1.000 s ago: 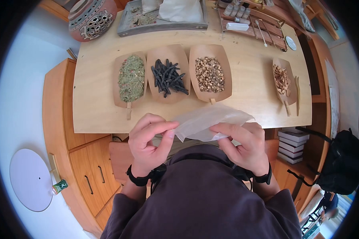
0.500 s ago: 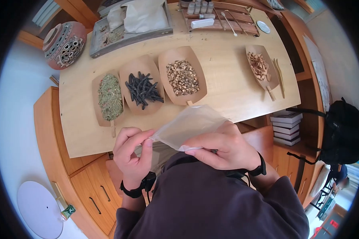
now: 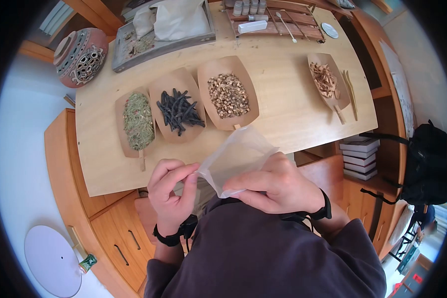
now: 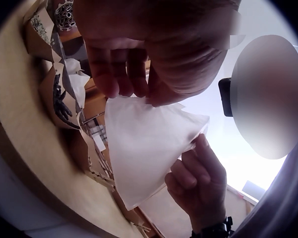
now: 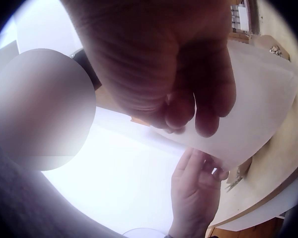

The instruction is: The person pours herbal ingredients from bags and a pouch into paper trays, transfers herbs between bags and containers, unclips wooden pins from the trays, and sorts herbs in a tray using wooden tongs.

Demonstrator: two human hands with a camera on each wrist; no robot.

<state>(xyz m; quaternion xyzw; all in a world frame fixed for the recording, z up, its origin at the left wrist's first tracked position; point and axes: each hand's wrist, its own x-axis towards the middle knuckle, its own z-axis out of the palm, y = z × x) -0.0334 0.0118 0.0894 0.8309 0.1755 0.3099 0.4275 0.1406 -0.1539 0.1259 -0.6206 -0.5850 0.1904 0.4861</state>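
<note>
our left hand [image 3: 172, 194] pinches one edge of the translucent pouch [image 3: 236, 154], which we hold up in front of the table's near edge [image 3: 283, 148]. our right hand [image 3: 281, 186] grips the pouch's other side between thumb and fingers, below the tray of pale chopped pieces [image 3: 229, 94].

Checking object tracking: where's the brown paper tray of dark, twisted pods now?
In the head view, the brown paper tray of dark, twisted pods sits on the table's left half, between the green-herb tray and the tan-chunk tray.
</note>
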